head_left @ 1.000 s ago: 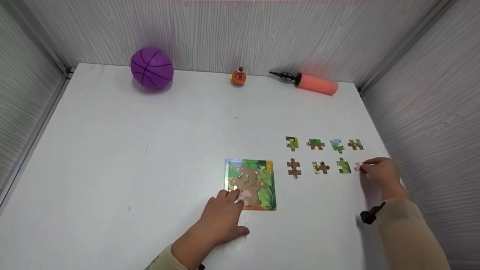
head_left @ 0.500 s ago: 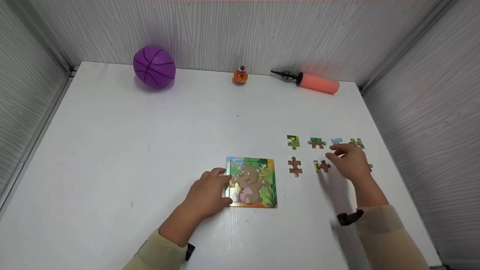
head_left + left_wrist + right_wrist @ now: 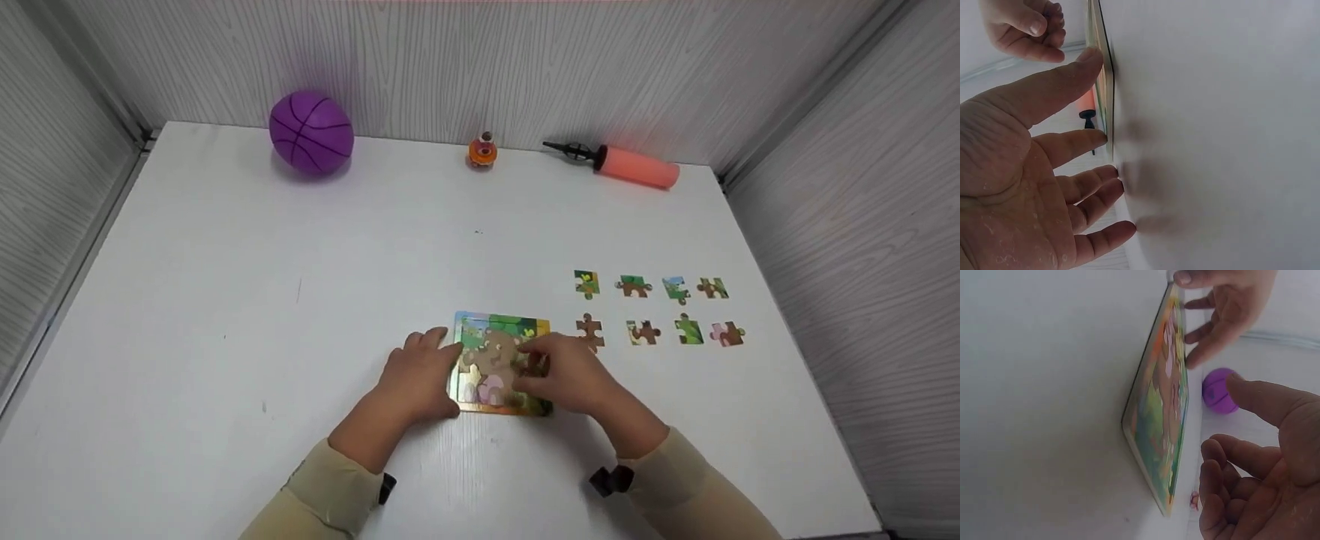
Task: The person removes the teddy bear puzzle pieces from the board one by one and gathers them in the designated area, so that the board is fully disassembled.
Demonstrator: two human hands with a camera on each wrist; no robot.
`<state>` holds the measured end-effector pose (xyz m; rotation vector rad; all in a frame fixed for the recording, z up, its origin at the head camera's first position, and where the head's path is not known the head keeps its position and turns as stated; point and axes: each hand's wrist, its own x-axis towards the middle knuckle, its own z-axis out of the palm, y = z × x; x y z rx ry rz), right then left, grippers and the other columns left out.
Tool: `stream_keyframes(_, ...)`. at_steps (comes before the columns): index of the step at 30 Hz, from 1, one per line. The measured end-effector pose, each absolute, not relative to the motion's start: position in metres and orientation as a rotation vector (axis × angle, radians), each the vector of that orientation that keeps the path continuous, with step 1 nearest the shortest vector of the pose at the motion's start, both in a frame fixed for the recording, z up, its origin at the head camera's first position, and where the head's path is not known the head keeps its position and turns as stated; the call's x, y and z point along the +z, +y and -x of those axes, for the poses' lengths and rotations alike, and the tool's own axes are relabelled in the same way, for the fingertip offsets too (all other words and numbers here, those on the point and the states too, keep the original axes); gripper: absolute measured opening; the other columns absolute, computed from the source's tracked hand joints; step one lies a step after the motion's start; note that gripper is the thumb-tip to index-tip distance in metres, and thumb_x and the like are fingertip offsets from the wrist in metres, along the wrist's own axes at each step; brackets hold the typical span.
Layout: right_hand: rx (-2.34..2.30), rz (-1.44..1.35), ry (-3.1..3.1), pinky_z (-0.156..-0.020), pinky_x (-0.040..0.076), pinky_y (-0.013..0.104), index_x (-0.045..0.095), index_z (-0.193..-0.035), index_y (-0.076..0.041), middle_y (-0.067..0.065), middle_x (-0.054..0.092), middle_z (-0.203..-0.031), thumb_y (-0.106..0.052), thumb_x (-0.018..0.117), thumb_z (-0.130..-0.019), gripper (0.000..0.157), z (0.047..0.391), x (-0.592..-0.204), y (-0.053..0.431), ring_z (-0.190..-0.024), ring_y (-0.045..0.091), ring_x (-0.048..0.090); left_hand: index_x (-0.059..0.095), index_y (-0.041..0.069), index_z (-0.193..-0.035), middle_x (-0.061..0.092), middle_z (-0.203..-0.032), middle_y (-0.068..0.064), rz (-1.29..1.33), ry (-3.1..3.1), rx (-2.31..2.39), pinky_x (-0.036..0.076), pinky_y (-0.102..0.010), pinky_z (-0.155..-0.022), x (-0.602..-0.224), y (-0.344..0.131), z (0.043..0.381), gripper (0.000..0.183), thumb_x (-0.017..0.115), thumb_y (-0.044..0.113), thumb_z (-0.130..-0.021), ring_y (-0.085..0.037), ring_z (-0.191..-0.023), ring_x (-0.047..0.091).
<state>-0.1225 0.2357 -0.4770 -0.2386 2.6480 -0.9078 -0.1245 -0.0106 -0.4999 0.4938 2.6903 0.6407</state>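
A square puzzle board [image 3: 499, 319] with a bear picture lies flat on the white table. My left hand [image 3: 420, 381] is at its left side, fingers spread, with the thumb and index fingertip right at the board's edge in the left wrist view. Over the board's right part hovers my right hand [image 3: 574, 375], its fingers loosely bent and nothing between thumb and fingers in the right wrist view. Two rows of loose jigsaw pieces lie to the right, among them a pink-and-brown piece [image 3: 727, 334] at the lower row's end and a brown piece [image 3: 589, 330] close beyond the right hand.
Along the table's back edge sit a purple ball [image 3: 311, 133], a small orange toy figure [image 3: 482, 151] and a coral hand pump [image 3: 637, 166] with a black nozzle. Grey wood-grain panels [image 3: 450, 67] enclose the back and sides.
My right hand has let go of the pink-and-brown piece at the row's end and come left over the board. My left hand has slid off the picture to the board's left edge.
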Motion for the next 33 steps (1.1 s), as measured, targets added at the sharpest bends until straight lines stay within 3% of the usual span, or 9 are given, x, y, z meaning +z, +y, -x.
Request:
stream_keyframes(8,-0.762,0.423,2.63,-0.073,0.05,0.036,0.077,-0.112,-0.01,-0.001,0.064,-0.092,-0.027,0.093,-0.082,0.037,0.114,-0.487,0.206,-0.085,0.018,0.057,0.062,0.008,-0.148,0.045,-0.158,-0.018,-0.481,2.698,0.619,0.044,-0.059,-0.108,-0.499,-0.01,0.128,0.09,0.1,0.032,-0.07,-0.04,-0.141,0.043)
stream_keyframes(17,-0.587,0.491,2.729,-0.074,0.049,0.034,0.077,-0.106,-0.01,-0.004,0.058,-0.092,-0.024,0.09,-0.084,0.03,0.107,-0.5,0.191,-0.084,0.016,0.054,0.067,0.007,-0.139,0.043,-0.164,-0.014,-0.493,2.732,0.572,0.047,-0.058,-0.102,-0.498,-0.005,0.129,0.087,0.102,0.038,-0.066,-0.039,-0.136,0.047)
stream_keyframes(28,-0.833,0.369,2.63,-0.075,0.051,0.035,0.07,-0.106,-0.01,-0.002,0.06,-0.091,-0.017,0.09,-0.082,0.033,0.112,-0.506,0.191,-0.085,0.017,0.056,0.064,0.003,-0.14,0.044,-0.164,-0.012,-0.496,2.727,0.507,0.05,-0.056,-0.094,-0.498,0.0,0.131,0.09,0.102,0.037,-0.065,-0.037,-0.129,0.049)
stream_keyframes(33,-0.983,0.267,2.562,-0.071,0.049,0.035,0.064,-0.1,-0.013,0.0,0.06,-0.087,-0.02,0.086,-0.089,0.025,0.115,-0.508,0.193,-0.082,0.018,0.057,0.064,0.003,-0.139,0.045,-0.164,-0.012,-0.504,2.724,0.54,0.05,-0.054,-0.092,-0.497,-0.001,0.13,0.09,0.103,0.036,-0.064,-0.036,-0.125,0.049)
